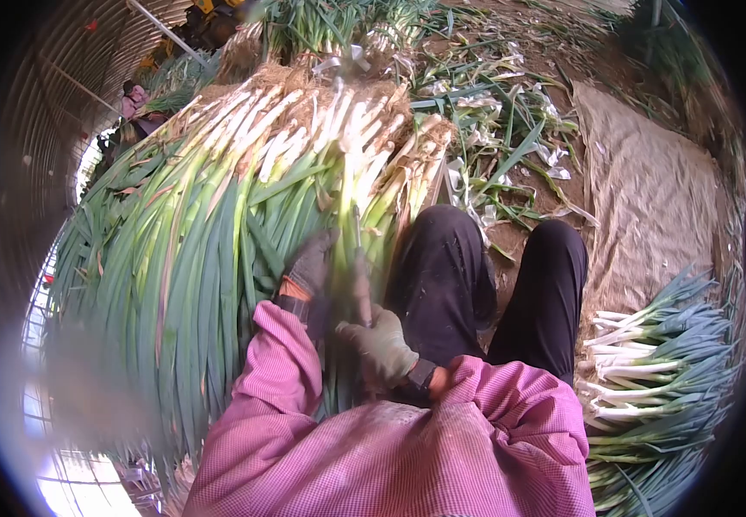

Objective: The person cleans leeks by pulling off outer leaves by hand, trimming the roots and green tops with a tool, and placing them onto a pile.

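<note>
A big heap of long green onions [209, 207] lies in front of me, roots at the far end and green leaves toward me. My left hand [308, 267], in a dark glove, rests against the leaves near the heap's right side; blur hides how its fingers are set. Close to my body, my right hand [383, 346], in a grey-green glove, is closed around the lower end of a slim brownish stick-like tool [362, 289]. Its upper end points at the onions and is too blurred to name.
Trimmed onions [640, 362] with clean white stems are piled at the right. Beyond my knees [442, 267], leaf scraps [511, 129] litter the soil beside a tan cloth [649, 189]. Another person [134, 102] is at the far left. More bundled onions [313, 30] stand at the back.
</note>
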The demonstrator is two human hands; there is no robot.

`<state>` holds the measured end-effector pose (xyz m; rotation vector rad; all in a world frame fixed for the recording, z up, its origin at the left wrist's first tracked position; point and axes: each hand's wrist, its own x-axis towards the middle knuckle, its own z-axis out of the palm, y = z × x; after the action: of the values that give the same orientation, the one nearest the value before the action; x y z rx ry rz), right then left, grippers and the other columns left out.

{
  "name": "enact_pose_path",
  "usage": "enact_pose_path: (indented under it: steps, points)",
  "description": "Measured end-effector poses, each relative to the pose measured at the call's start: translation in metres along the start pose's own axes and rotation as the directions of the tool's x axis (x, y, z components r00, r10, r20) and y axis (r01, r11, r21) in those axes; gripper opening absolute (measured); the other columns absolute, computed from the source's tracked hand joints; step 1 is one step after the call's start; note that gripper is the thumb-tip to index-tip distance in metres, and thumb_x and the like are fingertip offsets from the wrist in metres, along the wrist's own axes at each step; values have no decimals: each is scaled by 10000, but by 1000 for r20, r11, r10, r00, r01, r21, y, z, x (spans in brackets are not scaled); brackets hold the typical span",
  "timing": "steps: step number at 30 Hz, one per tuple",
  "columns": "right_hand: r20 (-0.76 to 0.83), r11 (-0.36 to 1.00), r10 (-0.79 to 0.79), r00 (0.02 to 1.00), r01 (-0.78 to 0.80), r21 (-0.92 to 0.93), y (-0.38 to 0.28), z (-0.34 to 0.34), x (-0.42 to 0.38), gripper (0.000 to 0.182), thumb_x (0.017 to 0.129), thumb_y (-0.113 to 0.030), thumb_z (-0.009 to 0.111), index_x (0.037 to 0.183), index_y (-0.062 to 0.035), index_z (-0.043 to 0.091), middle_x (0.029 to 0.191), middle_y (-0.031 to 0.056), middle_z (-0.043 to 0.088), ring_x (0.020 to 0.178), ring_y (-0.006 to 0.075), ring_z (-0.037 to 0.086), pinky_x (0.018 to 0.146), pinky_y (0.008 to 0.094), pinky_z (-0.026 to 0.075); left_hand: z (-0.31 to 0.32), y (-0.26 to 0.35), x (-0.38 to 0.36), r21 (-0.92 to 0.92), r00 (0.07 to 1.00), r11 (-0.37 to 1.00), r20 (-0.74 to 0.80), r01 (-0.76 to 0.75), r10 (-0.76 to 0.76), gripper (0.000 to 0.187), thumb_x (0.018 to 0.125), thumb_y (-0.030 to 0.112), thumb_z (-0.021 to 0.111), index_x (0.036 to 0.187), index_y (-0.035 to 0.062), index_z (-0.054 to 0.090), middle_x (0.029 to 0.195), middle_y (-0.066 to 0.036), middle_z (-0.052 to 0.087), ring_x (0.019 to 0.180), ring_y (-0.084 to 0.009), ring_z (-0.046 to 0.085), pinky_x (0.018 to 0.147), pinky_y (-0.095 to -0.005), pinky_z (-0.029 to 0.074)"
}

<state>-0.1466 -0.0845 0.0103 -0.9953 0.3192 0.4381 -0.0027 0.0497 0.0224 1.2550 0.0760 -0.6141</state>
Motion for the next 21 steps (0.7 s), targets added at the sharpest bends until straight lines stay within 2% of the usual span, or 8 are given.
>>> enact_pose_path:
  steps: [1,4,7,8,11,14,17,21]
  points:
    - [3,996,0,1000,-1,84,-1,1,-1,295,817,-159,727,1019,13,598,843,89,631,739,170,594,677,323,480,9,1,-12,-81,997,995,59,52,-48,259,986,229,520,1098,20,623,928,-58,657,808,-138,610,725,-276,510]
    - [41,998,32,999,-29,-52,-3,-6,7,273,828,-63,652,1081,29,611,926,61,649,809,136,593,738,271,478,-30,-36,-18,174,996,981,39,-87,82,350,975,337,540,1142,37,609,965,-76,655,862,-176,618,786,-320,511]
    - [46,985,15,999,-7,-171,1,-9,15,293,815,-162,731,1010,16,604,860,98,642,752,175,599,690,321,479,-16,-45,-52,261,983,950,-12,-174,184,395,962,396,560,1148,51,605,983,-53,651,881,-170,613,808,-330,505]
    - [45,983,-7,999,15,-183,6,-11,20,296,813,-168,735,1005,17,605,859,98,644,752,179,601,692,325,481,-17,-50,-60,398,969,898,-75,-188,236,441,939,434,587,1154,49,606,991,-50,653,870,-162,616,783,-320,514]
    - [33,977,-58,998,63,-202,13,-12,25,300,810,-183,742,985,22,610,850,97,648,752,190,606,699,337,485,-9,-62,-78,-60,979,993,-186,-101,88,423,937,439,590,1113,55,618,961,-48,650,834,-155,618,740,-293,518]
    - [33,985,-77,996,81,-151,11,-10,22,292,815,-192,737,966,26,614,830,91,646,740,195,605,696,344,487,-4,-74,-89,-188,964,978,-262,-88,37,252,973,276,566,1106,63,593,917,-22,612,771,-123,612,634,-268,523]
    - [60,995,-44,997,49,-89,11,-11,29,274,830,-189,722,962,28,619,795,82,635,709,186,593,672,339,479,-27,-101,-101,-157,951,988,-305,-5,-44,375,942,421,588,1033,58,616,861,-35,625,722,-157,611,652,-300,517]
    - [42,985,-33,999,39,-166,-10,-17,51,250,839,-166,710,958,35,623,740,53,598,657,159,553,626,327,450,-19,-104,-122,-273,975,961,-200,43,-100,373,938,415,594,1037,57,617,848,-51,634,702,-151,608,632,-310,521]
